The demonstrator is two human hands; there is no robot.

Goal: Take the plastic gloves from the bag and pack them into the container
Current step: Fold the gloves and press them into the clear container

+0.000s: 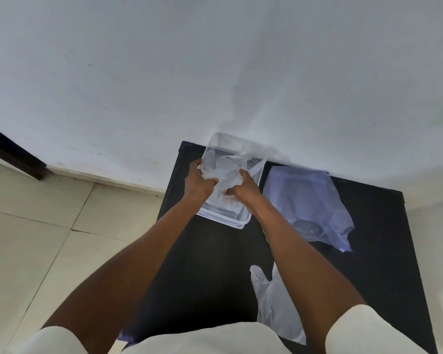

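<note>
A clear rectangular plastic container (219,143) stands at the far left of the black table, against the wall. Both hands are inside it, pressing a crumpled clear plastic glove (226,166). My left hand (198,181) grips the glove's left side; my right hand (243,186) grips its right side. A translucent bluish bag (310,200) lies flat to the right of the container. Another clear plastic glove (274,302) lies flat on the table near me, partly under my right forearm.
The black table (202,264) is pushed against a white wall (215,72). A cream tiled floor (36,238) lies to the left. A purple scrap (124,335) shows at the table's near left edge.
</note>
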